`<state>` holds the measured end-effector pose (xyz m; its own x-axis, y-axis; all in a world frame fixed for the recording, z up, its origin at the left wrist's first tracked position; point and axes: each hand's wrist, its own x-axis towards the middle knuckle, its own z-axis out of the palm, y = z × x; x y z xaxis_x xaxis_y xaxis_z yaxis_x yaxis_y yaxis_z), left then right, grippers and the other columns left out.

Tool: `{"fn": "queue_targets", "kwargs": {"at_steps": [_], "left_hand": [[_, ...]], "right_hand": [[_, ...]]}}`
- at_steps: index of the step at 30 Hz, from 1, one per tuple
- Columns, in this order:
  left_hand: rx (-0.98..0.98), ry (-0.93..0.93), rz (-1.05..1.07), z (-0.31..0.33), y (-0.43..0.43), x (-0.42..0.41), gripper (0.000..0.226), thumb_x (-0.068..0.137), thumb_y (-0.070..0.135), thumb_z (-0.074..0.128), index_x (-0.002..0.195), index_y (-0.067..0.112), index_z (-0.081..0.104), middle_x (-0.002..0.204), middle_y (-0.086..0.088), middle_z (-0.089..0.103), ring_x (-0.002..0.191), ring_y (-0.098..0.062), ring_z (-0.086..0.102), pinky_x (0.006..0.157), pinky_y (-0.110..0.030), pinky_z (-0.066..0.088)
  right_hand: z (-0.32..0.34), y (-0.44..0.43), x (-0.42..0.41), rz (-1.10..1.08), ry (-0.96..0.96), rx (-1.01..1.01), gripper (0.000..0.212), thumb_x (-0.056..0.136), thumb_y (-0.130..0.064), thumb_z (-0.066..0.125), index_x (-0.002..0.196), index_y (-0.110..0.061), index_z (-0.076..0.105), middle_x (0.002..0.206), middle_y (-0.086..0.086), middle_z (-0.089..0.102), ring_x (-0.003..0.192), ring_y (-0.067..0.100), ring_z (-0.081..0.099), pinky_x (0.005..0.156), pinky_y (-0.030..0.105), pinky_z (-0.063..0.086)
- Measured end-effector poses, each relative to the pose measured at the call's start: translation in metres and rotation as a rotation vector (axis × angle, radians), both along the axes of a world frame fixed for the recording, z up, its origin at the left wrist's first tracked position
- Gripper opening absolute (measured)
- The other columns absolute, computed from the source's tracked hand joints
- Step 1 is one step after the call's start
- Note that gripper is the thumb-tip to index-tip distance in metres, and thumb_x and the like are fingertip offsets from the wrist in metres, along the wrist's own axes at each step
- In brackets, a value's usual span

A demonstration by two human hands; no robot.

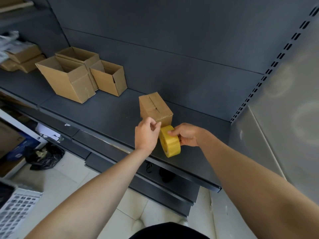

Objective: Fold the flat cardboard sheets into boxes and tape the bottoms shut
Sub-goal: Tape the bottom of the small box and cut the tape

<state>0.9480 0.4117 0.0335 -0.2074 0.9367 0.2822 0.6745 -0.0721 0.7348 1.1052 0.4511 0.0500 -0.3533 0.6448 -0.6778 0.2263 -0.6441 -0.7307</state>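
- The grey shelf point(103, 111) carries everything.
- Three open boxes point(69, 80) stand well to the left.
- The closed box point(155, 107) sits seam-up, just behind the hands.
- The right hand point(188, 135) grips the yellow tape roll point(170, 141).
- The left hand point(146, 133) has its fingertips pinched at the roll's top edge; what they hold is unclear.

The roll of tape point(170, 141) is bright yellow, the one vivid colour here. The small closed box point(155, 107) is plain brown cardboard, and the three open boxes point(69, 80) further left are the same brown. The shelf point(103, 111) and back panel point(172, 40) are dark slate grey. The upright point(276, 61) is marked with paired rows of black slots. The side panel point(293, 118) is pale grey (with faint lighter rings on it). The floor tiles point(65, 171) are off-white; the plastic bag point(44, 159) is black — and glossy. A white sheet point(15, 209) carries a grid of grey squares.
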Motion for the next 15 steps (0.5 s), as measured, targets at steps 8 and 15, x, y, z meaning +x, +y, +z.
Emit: {"fn": "queue_targets", "kwargs": {"at_steps": [8, 15], "left_hand": [[-0.653, -0.918, 0.292, -0.001, 0.007, 0.030, 0.044, 0.081, 0.032, 0.072, 0.111, 0.008, 0.049, 0.108, -0.010, 0.060, 0.094, -0.024, 0.059, 0.089, -0.041, 0.051], [-0.619, -1.081, 0.391, 0.005, 0.017, 0.041, 0.031, 0.083, 0.012, 0.069, 0.111, 0.004, 0.057, 0.108, -0.015, 0.061, 0.098, -0.031, 0.061, 0.089, -0.046, 0.052]], "right_hand": [[-0.003, 0.006, 0.006, -0.091, -0.051, 0.057, 0.027, 0.095, -0.032, 0.056, 0.100, -0.006, 0.063, 0.095, 0.011, 0.069, 0.091, 0.023, 0.066, 0.075, 0.034, 0.053], [-0.030, -0.007, 0.070, 0.183, -1.231, 0.166, 0.040, 0.083, -0.017, 0.063, 0.121, -0.008, 0.055, 0.126, 0.015, 0.051, 0.119, 0.033, 0.047, 0.094, 0.041, 0.044]]}}
